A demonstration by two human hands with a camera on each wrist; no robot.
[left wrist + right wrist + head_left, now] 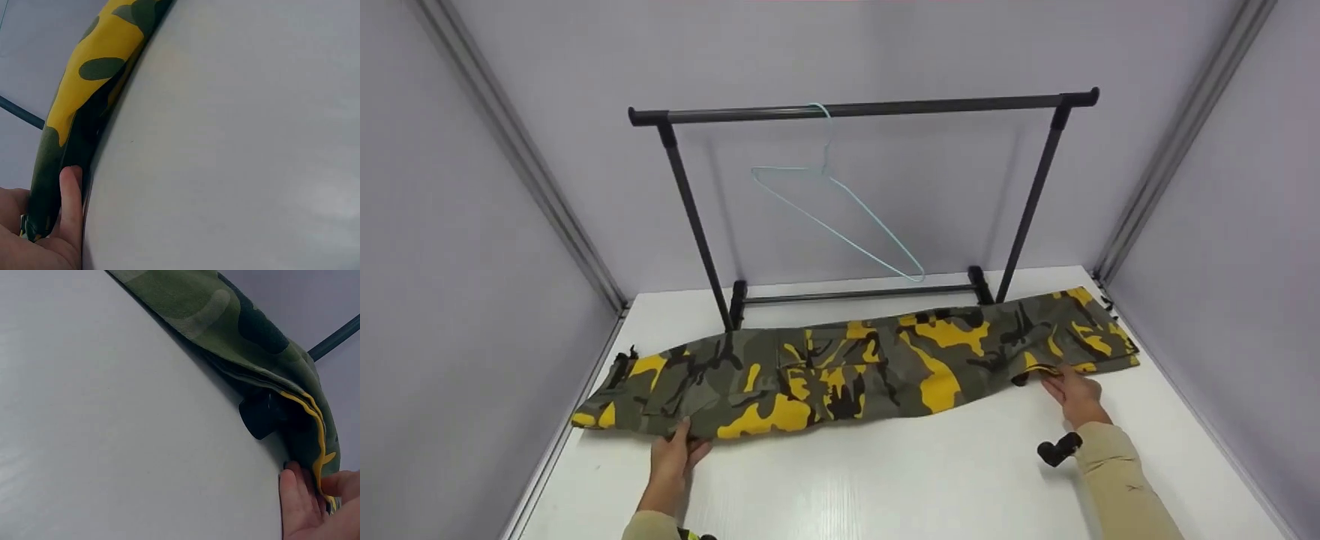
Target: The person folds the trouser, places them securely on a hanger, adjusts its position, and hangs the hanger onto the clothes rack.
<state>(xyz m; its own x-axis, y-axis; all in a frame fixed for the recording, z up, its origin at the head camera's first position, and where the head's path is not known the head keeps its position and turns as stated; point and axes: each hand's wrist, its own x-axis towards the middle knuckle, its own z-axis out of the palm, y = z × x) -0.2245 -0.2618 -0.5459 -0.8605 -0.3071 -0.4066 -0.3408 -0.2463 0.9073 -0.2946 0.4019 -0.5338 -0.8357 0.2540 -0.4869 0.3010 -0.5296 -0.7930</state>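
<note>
No lettering or numbers seem readable, though the wrist views are dim.

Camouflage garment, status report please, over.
Left hand, right hand gripping near edge. Camouflage garment spread sideways, rack behind. Black end piece juts out beneath, near right hand; possible snag.

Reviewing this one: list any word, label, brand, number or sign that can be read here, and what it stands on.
None can be read in any view.
Camouflage garment: pattern only, no legible lettering.
Hanger, rack, table: no legible text.
Right sleeve: a small dark mark, too small to tell whether it is lettering.
</note>
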